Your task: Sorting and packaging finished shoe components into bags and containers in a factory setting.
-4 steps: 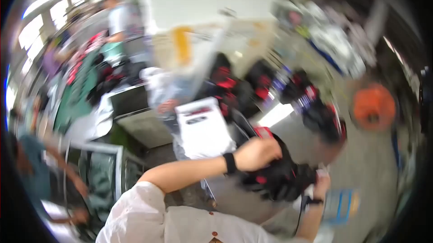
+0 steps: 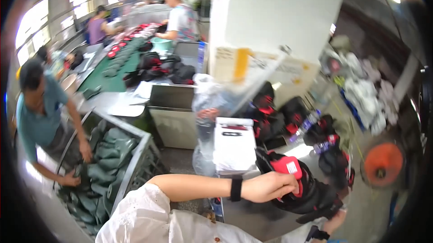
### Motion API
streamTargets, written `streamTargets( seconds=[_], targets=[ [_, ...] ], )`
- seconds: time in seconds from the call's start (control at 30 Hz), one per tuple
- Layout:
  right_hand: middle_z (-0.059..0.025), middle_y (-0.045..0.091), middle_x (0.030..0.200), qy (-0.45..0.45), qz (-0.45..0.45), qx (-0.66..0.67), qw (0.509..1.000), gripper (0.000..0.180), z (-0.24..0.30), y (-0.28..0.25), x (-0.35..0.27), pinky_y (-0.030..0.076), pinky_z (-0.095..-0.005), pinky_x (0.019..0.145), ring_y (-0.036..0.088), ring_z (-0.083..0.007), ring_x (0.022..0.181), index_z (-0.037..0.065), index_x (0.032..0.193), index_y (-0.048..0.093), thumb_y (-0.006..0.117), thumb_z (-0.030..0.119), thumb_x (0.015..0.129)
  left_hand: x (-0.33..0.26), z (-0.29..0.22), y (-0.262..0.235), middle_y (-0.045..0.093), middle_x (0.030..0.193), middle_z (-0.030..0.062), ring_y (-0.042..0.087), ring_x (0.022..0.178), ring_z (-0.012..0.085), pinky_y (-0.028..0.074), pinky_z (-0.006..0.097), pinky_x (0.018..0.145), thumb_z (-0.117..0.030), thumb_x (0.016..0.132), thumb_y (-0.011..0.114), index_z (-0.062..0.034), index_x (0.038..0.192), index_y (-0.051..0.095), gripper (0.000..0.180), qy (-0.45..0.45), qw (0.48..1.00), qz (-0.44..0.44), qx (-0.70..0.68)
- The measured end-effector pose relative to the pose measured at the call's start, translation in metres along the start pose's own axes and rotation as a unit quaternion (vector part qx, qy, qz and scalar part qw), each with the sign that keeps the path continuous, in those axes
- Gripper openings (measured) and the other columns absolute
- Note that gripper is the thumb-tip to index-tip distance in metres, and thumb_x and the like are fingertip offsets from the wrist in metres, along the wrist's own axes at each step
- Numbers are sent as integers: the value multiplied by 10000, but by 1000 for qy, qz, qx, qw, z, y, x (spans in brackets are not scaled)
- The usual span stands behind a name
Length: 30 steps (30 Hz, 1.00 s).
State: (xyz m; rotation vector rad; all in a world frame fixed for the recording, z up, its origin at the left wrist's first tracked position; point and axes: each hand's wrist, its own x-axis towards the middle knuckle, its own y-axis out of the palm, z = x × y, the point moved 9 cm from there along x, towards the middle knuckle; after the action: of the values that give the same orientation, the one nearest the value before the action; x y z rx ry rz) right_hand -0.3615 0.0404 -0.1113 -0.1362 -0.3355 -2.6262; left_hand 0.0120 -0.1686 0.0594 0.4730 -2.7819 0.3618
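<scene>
My left hand (image 2: 270, 186), with a black band at the wrist, is closed with its fingers pinched on the red inner edge of a black-and-red shoe (image 2: 311, 198). A red tongue with a white label (image 2: 287, 166) stands up beside those fingers. At the shoe's far right end is my right hand (image 2: 334, 221), closed around it, its fingers partly hidden and blurred. The shoe is held over a grey metal table (image 2: 252, 213); whether more than one piece is bunched there I cannot tell.
A stack of white paper sheets (image 2: 233, 146) lies beside my left hand. Several black-and-red shoes (image 2: 293, 112) and plastic bottles (image 2: 306, 126) are behind. At left a co-worker (image 2: 43, 107) reaches into a crate (image 2: 131, 171) of dark green pieces. An orange fan (image 2: 383, 164) stands right.
The view has swung left, so the surroundings sit farther right and look sharper. Both hands stay on the shoe, and its red tongue now shows more.
</scene>
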Motion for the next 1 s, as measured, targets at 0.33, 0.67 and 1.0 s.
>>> streamTargets(
  seconds=[0.33, 0.67, 1.0],
  targets=[
    [-42, 574, 883, -91, 383, 189, 899, 179, 118, 265, -153, 442, -287, 751, 553, -150, 835, 50, 887, 569, 490, 197, 820, -404, -166, 79, 579, 1086, 117, 552, 989, 179, 445, 298, 820, -144, 915, 421, 32, 1048, 535, 248, -14, 849, -517, 111],
    [-79, 560, 780, 58, 867, 350, 350, 254, 237, 359, -767, 439, -310, 706, 534, -180, 759, 29, 734, 501, 519, 239, 876, -730, -271, 524, 583, 1030, 137, 550, 945, 187, 460, 295, 734, -251, 923, 438, -61, 829, 507, 223, 116, 194, -952, 206],
    [-71, 623, 872, 182, 944, 249, 115, 279, 197, 235, -1081, 350, -214, 625, 484, -80, 728, -11, 821, 622, 436, 181, 903, -783, -228, 697, 603, 926, 102, 563, 849, 151, 438, 267, 739, -220, 932, 418, -62, 852, 510, 200, 151, -77, -975, 146]
  ],
)
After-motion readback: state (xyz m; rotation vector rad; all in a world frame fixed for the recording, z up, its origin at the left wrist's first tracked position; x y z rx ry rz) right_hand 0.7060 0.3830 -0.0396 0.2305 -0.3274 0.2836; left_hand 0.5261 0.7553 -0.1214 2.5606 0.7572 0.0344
